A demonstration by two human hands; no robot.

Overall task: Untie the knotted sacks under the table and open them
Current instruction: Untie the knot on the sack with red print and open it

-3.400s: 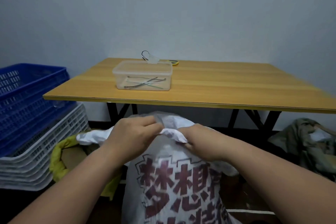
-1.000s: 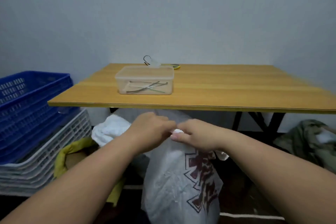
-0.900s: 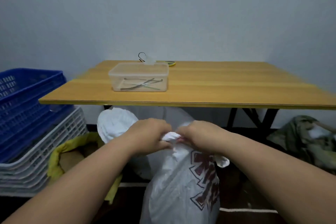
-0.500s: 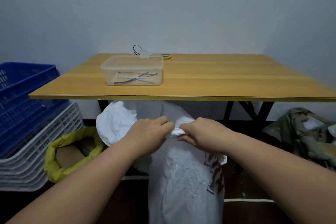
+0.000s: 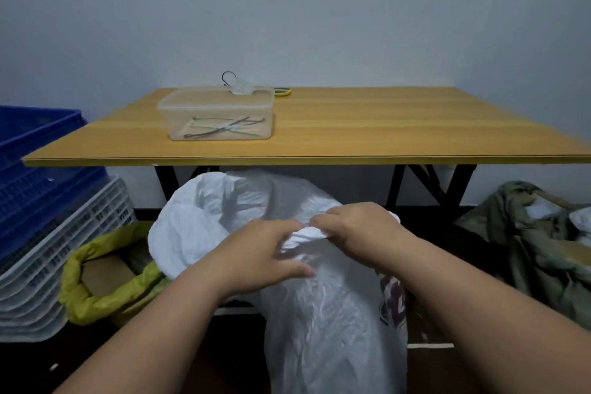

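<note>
A white woven sack (image 5: pixel 332 323) with dark red print stands on the floor in front of the wooden table (image 5: pixel 351 137). Its twisted neck runs between my hands at the top. My right hand (image 5: pixel 355 230) grips the bunched neck from the right, fingers curled round it. My left hand (image 5: pixel 265 253) lies on the left of the neck, fingertips at the twisted cloth and thumb stretched along the sack's side. A loose white fold (image 5: pixel 192 221) of sack billows to the left under the table edge.
A clear lidded box (image 5: pixel 220 115) with cable ties sits on the table, a hook and a yellow item behind it. Stacked blue (image 5: pixel 35 166) and white crates (image 5: pixel 57 265) stand at left, a yellow-green open sack (image 5: pixel 96 278) beside them, and an olive cloth heap (image 5: pixel 531 240) at right.
The sack has turned so its print faces right. My left hand has loosened from a tight pinch to a flatter hold, and the white fold at left has spread wider.
</note>
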